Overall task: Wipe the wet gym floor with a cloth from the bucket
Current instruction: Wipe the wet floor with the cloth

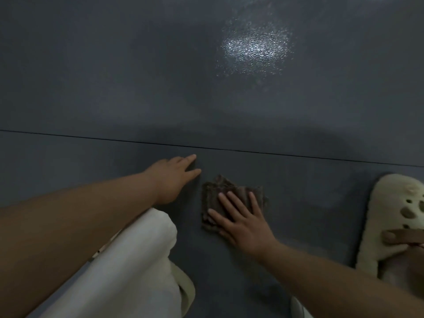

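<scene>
1. Right hand (pixel 241 222) lies flat on the cloth (pixel 231 200), fingers straight and spread, palm pressing down rather than gripping.
2. That cloth is a small, brownish, ribbed square, lying flat on the floor (pixel 114 88) just on the near side of a thin dark seam (pixel 298 154) that runs across the view; its far edge and left edge show past the fingers.
3. Left hand (pixel 174 177) is beside the cloth on its left, apart from it, fingers extended and resting on the bare floor near the seam; it holds nothing.
4. Dark grey textured flooring fills the view, and a bright glossy patch (pixel 254 47) shines on it well beyond the seam, to the right of centre.
5. At the right edge, a cream perforated slipper (pixel 394 214) sits on the floor, with a foot in it.
6. Pale trouser fabric over a bent knee (pixel 142 260) shows at the lower left, beneath the left forearm.
</scene>
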Demonstrator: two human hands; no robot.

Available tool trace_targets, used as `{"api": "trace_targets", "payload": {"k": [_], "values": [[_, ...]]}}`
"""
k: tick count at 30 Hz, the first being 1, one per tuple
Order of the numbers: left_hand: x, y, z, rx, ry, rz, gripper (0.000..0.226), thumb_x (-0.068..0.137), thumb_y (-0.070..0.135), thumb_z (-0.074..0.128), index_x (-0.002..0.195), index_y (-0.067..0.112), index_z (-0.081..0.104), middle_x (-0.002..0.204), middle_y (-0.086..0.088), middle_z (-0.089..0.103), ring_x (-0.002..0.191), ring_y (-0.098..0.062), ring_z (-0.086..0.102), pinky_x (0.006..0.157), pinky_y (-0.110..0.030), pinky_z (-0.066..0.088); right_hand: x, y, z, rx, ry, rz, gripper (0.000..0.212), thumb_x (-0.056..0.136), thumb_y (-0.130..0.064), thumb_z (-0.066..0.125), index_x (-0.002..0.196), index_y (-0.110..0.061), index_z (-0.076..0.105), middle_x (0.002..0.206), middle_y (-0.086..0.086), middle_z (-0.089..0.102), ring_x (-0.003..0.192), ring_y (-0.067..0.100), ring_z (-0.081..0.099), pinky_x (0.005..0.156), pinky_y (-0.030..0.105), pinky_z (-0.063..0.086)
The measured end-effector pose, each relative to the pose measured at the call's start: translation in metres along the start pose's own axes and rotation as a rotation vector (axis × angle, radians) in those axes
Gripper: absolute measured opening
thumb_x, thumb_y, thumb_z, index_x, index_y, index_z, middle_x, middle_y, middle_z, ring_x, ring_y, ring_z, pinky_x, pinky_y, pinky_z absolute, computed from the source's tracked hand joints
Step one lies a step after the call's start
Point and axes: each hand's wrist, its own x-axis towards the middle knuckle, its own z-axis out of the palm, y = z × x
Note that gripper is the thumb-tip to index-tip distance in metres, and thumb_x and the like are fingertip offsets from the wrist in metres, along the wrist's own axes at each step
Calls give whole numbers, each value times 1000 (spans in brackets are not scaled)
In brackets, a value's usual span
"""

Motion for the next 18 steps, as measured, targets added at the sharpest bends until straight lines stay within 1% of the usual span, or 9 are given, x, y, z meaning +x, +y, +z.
{"api": "trace_targets", "payload": {"k": [2,4,6,7,8,10,11,14,18], "values": [[2,6,-6,29,4,19,71,97,12,42,151,29,0,157,-5,-17,145,-25,4,114,-38,20,2,15,-3,-34,-23,-94,46,93,-50,29,136,-39,39,144,6,46,135,24,33,110,52,10],[3,11,-13,44,18,29,70,97,13,42,151,30,-1,157,-5,-17,145,-25,4,114,-37,20,12,39,-14,-73,-41,-181,47,90,-50,33,133,-39,49,141,4,49,131,25,44,108,49,16],[3,13,-22,49,43,36,69,98,15,41,151,29,-1,157,-6,-17,145,-25,5,114,-37,21,27,67,-30,-83,-45,-133,49,89,-50,32,130,-36,55,139,5,51,127,26,49,106,47,20],[4,14,-28,46,57,34,67,98,16,39,151,29,0,157,-6,-17,145,-25,6,114,-37,21,35,82,-38,-68,-29,-69,52,89,-51,29,133,-35,52,142,7,48,130,28,46,108,46,18],[4,15,-33,41,72,29,66,98,17,38,151,29,0,157,-5,-16,145,-26,8,114,-37,22,44,98,-46,-59,-16,4,57,89,-52,22,139,-35,42,147,7,40,136,28,38,110,46,13],[6,19,-45,46,99,25,65,98,18,38,151,29,1,157,-5,-15,144,-26,10,113,-36,24,56,132,-63,-53,-23,168,61,88,-58,6,146,-40,13,158,3,12,146,23,9,115,44,-2],[6,21,-51,57,106,26,65,99,19,38,151,29,1,158,-5,-15,144,-25,11,112,-36,25,60,146,-71,-49,-48,260,58,91,-58,5,147,-41,4,160,1,1,147,20,0,115,43,-5],[5,27,-68,84,109,31,63,100,22,36,151,29,1,158,-5,-15,143,-24,13,109,-35,28,65,162,-85,12,-71,409,52,100,-48,19,149,-40,2,159,0,-9,146,18,-9,115,47,-5],[7,41,-82,114,91,33,63,100,20,36,151,28,0,158,-6,-15,143,-26,12,108,-37,30,51,132,-79,121,-98,436,52,101,-45,22,150,-38,5,159,1,-9,146,22,-12,114,49,-7]]}}
